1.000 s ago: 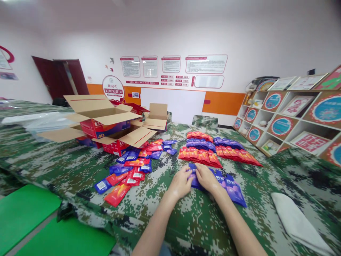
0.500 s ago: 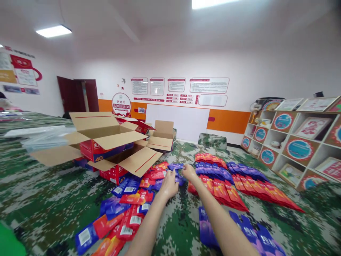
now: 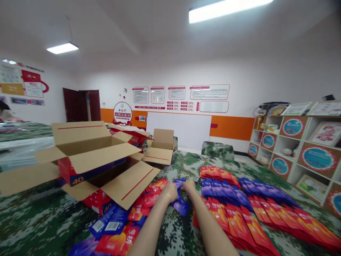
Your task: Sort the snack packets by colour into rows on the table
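Note:
Both my hands reach forward to the far end of a loose heap of red and purple packets (image 3: 125, 224) on the camouflage cloth (image 3: 39, 220). My left hand (image 3: 170, 192) and my right hand (image 3: 189, 186) are close together, fingers curled on purple packets (image 3: 181, 205) at the top of the heap. To the right lie neat overlapping rows of red packets (image 3: 221, 217) and purple packets (image 3: 223, 188).
Open cardboard boxes (image 3: 87, 156) with spread flaps stand at the left, a smaller open box (image 3: 160, 145) behind them. A shelf unit with round signs (image 3: 298, 149) lines the right wall. Another person (image 3: 5, 110) is at the far left.
My hands left the purple row near me and reached forward to the far end of the loose heap. The camera tilted up and moved closer to the boxes.

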`<act>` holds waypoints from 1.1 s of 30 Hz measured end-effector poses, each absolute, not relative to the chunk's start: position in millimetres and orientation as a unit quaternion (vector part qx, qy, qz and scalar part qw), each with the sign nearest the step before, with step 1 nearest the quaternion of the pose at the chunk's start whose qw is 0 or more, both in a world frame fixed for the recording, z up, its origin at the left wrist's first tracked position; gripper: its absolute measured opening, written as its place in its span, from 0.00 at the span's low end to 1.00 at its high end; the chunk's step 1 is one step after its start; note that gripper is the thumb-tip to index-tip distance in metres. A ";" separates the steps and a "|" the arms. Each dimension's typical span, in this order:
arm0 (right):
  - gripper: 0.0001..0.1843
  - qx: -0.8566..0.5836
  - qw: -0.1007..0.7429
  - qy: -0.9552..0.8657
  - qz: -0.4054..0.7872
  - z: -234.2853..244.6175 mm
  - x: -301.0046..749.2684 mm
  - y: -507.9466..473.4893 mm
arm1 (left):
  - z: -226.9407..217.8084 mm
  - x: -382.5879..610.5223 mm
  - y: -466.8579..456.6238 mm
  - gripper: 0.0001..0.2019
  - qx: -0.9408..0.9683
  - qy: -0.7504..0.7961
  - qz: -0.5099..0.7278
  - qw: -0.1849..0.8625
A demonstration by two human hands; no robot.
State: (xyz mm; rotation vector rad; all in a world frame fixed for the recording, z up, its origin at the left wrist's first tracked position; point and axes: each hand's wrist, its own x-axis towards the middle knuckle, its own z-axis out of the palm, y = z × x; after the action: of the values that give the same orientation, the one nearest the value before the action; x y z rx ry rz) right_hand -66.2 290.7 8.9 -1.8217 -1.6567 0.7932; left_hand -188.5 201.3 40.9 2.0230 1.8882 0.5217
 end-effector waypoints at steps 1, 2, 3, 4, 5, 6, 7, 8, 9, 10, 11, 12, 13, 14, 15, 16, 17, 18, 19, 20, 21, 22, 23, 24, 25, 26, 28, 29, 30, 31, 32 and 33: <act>0.05 -0.684 0.275 -0.609 0.294 7.4 -66.2 293.0 | 39.1 -188.3 200.3 0.15 0.706 0.659 0.200 0.166; 0.05 -0.688 0.278 -0.602 0.295 7.4 -65.9 294.2 | 38.5 -188.2 199.1 0.14 0.702 0.656 0.219 0.171; 0.06 -0.689 0.284 -0.598 0.295 9.1 -65.3 294.5 | 38.9 -188.3 197.8 0.14 0.699 0.652 0.236 0.176; 0.07 -0.687 0.293 -0.596 0.294 12.5 -64.4 293.9 | 40.5 -188.6 196.5 0.14 0.695 0.648 0.253 0.182; 0.10 -0.683 0.304 -0.596 0.292 17.4 -63.1 292.4 | 42.9 -188.9 195.1 0.14 0.690 0.644 0.272 0.188; 0.13 -0.678 0.315 -0.598 0.290 23.7 -61.4 290.0 | 46.0 -189.3 193.6 0.15 0.682 0.641 0.294 0.194; 0.18 -0.671 0.326 -0.601 0.286 30.9 -59.2 286.7 | 49.4 -189.4 191.9 0.17 0.670 0.641 0.317 0.200; 0.22 -0.662 0.339 -0.605 0.284 38.6 -56.3 282.1 | 52.7 -189.0 189.6 0.19 0.655 0.643 0.340 0.205; 0.26 -0.647 0.356 -0.608 0.291 46.3 -52.7 276.2 | 55.7 -187.9 186.7 0.22 0.642 0.646 0.357 0.207; 0.30 -0.627 0.380 -0.606 0.309 53.7 -48.3 268.8 | 58.0 -185.7 182.8 0.24 0.623 0.648 0.381 0.219; 0.33 -0.599 0.410 -0.600 0.336 60.3 -43.1 259.7 | 59.5 -182.4 177.8 0.25 0.593 0.641 0.416 0.254; 0.34 -0.564 0.445 -0.590 0.369 66.1 -37.1 249.0 | 60.2 -177.9 171.5 0.27 0.553 0.619 0.462 0.313; 0.35 -0.524 0.481 -0.577 0.401 71.0 -30.5 236.9 | 60.4 -172.2 163.9 0.28 0.504 0.579 0.510 0.388; 0.35 -0.485 0.513 -0.565 0.427 75.1 -23.3 223.9 | 60.1 -165.6 155.0 0.30 0.447 0.524 0.556 0.466; 0.35 -0.453 0.536 -0.558 0.443 78.5 -15.7 210.2 | 59.9 -158.4 144.9 0.32 0.391 0.462 0.591 0.533; 0.34 -0.429 0.548 -0.558 0.452 81.5 -7.9 196.4 | 59.8 -151.0 133.9 0.33 0.348 0.408 0.615 0.578; 0.33 -0.412 0.551 -0.564 0.456 84.2 0.2 183.0 | 60.1 -143.6 122.1 0.34 0.328 0.374 0.627 0.600; 0.30 -0.402 0.544 -0.577 0.458 86.8 8.3 170.1 | 60.8 -136.5 109.8 0.35 0.319 0.355 0.635 0.607; 0.27 -0.396 0.533 -0.594 0.454 89.4 16.6 158.2 | 61.8 -130.0 97.3 0.36 0.318 0.348 0.639 0.608; 0.24 -0.396 0.523 -0.610 0.444 91.9 24.9 147.3 | 62.9 -123.8 84.8 0.36 0.324 0.348 0.638 0.605; 0.22 -0.399 0.514 -0.628 0.427 94.3 33.4 137.7 | 64.0 -118.0 72.5 0.37 0.336 0.353 0.633 0.602; 0.20 -0.407 0.513 -0.641 0.400 96.3 42.1 129.2 | 64.9 -112.3 60.7 0.37 0.350 0.358 0.623 0.601; 0.20 -0.422 0.516 -0.649 0.366 98.0 51.1 122.0 | 65.6 -106.4 49.5 0.38 0.368 0.361 0.613 0.599; 0.19 -0.435 0.513 -0.660 0.335 99.1 60.4 115.8 | 66.0 -100.1 39.0 0.39 0.387 0.362 0.601 0.598; 0.19 -0.448 0.508 -0.667 0.311 99.6 69.9 110.4 | 66.2 -93.2 29.2 0.40 0.406 0.359 0.590 0.599; 0.18 -0.465 0.505 -0.666 0.292 99.5 79.8 105.4 | 66.4 -85.7 20.0 0.41 0.424 0.350 0.579 0.603; 0.16 -0.497 0.494 -0.665 0.260 98.2 99.7 95.9 | 66.7 -68.8 3.4 0.43 0.459 0.334 0.556 0.607; 0.15 -0.512 0.487 -0.663 0.248 97.2 109.7 90.9 | 66.8 -60.0 -4.1 0.43 0.478 0.330 0.545 0.605; 0.14 -0.525 0.480 -0.661 0.238 96.0 119.4 85.7 | 66.9 -51.4 -11.3 0.44 0.499 0.330 0.533 0.599; 0.13 -0.536 0.474 -0.659 0.231 94.8 128.8 80.4 | 66.7 -43.2 -17.9 0.44 0.522 0.334 0.521 0.588; 0.13 -0.546 0.468 -0.656 0.228 93.5 137.7 74.9 | 66.3 -35.9 -24.0 0.44 0.549 0.339 0.508 0.571; 0.12 -0.555 0.464 -0.653 0.227 92.1 146.1 69.3 | 65.7 -29.4 -29.6 0.45 0.581 0.343 0.495 0.547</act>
State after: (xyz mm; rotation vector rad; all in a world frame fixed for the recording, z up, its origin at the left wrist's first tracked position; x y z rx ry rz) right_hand 146.1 69.3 92.1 -1.3634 -1.6038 0.5571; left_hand -29.4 -29.6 65.7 1.3780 0.8132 1.1731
